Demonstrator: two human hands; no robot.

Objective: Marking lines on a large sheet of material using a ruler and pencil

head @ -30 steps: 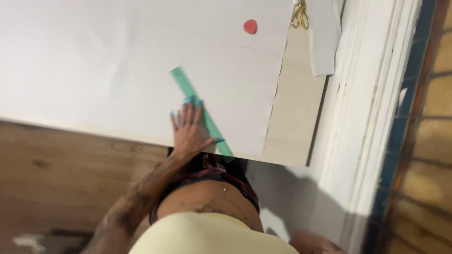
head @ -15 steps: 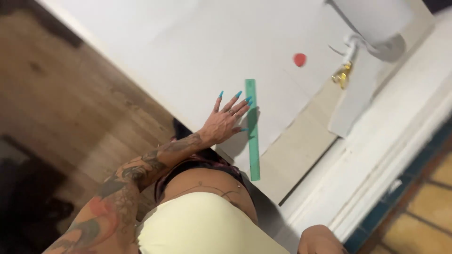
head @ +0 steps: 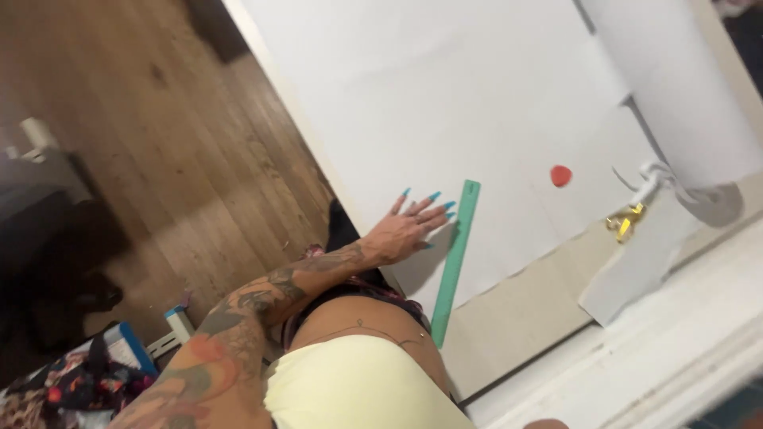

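Since a moment ago your left hand (head: pixel 405 230) has slid beside the green ruler (head: pixel 455 258), fingers spread flat, gripping nothing; thin, light, slippery on the paper (head: pixel 445 95), so press mid-length.

Single head-worn view: looks steeply down, tilted, close over wearer's torso onto white paper-covered bench (head: pixel 445 95); brown wooden plank floor (head: pixel 159 143) left.

Left arm reaches forward from lower left, forearm tattooed, elbow slightly bent. Left hand (head: pixel 407 230) lies palm down, flat, fingers (head: pixel 433 213) spread and extended, long turquoise nails showing. Wrist roughly straight, in line with forearm. Nothing gripped. Right hand out of frame.
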